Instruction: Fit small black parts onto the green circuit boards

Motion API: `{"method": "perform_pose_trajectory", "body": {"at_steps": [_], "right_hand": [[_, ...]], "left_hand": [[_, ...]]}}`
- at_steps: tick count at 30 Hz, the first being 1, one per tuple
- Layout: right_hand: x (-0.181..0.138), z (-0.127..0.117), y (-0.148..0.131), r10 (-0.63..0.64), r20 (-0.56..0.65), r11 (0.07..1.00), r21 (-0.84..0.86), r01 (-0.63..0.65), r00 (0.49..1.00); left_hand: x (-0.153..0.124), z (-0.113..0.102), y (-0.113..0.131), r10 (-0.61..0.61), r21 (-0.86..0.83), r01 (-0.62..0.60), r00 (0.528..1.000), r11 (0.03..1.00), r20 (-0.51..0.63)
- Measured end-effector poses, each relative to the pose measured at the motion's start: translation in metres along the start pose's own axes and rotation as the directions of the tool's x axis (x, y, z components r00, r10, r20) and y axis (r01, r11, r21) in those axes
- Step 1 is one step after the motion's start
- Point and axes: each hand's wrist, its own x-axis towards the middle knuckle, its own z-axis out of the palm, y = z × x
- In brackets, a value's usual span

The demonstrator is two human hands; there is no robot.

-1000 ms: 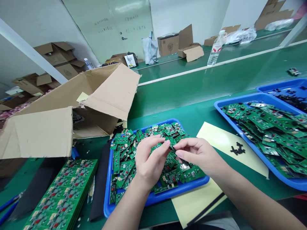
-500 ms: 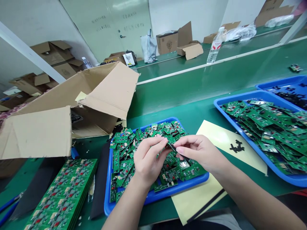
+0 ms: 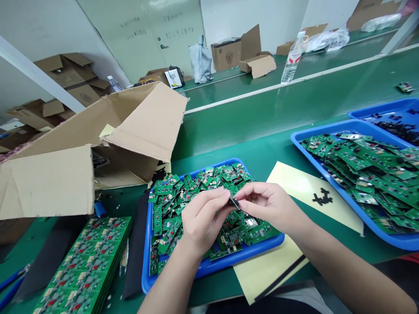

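Above the middle blue tray, my left hand pinches a small circuit board, seen nearly edge-on with a dark edge. My right hand closes thumb and fingers on the other end of that board. Whether a small black piece is also between the right fingertips is hidden. Beneath both hands, the tray is heaped with loose green circuit boards. Right of the hands lies a yellow backing sheet bearing black cut pieces.
A second blue tray of boards stands at right, with another tray of black parts behind. Stacked board panels and an open carton occupy the left. Near the front edge is a yellow sheet with a black strip.
The black strip that showed under my right fingers is no longer visible there. My right hand has shifted slightly left, closer to my left fingertips. The camera view has moved a little.
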Motion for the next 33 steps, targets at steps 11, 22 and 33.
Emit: {"method": "perform_pose_trajectory", "body": {"at_steps": [11, 22, 33], "right_hand": [[-0.001, 0.001, 0.007, -0.313, -0.052, 0.934, -0.2, 0.297, 0.948], [-0.003, 0.001, 0.0, -0.14, 0.054, 0.988, -0.055, 0.143, 0.989], [-0.004, 0.001, -0.006, -0.56, -0.008, 0.762, -0.399, 0.511, 0.829]], "left_hand": [[0.0, -0.001, 0.004, -0.199, -0.161, 0.191, 0.98, 0.968, -0.033], [-0.004, 0.0, 0.004, -0.371, -0.389, 0.352, 0.928, 0.851, 0.028], [0.001, 0.002, 0.009, -0.433, -0.625, 0.439, 0.885, 0.646, 0.174]]}}
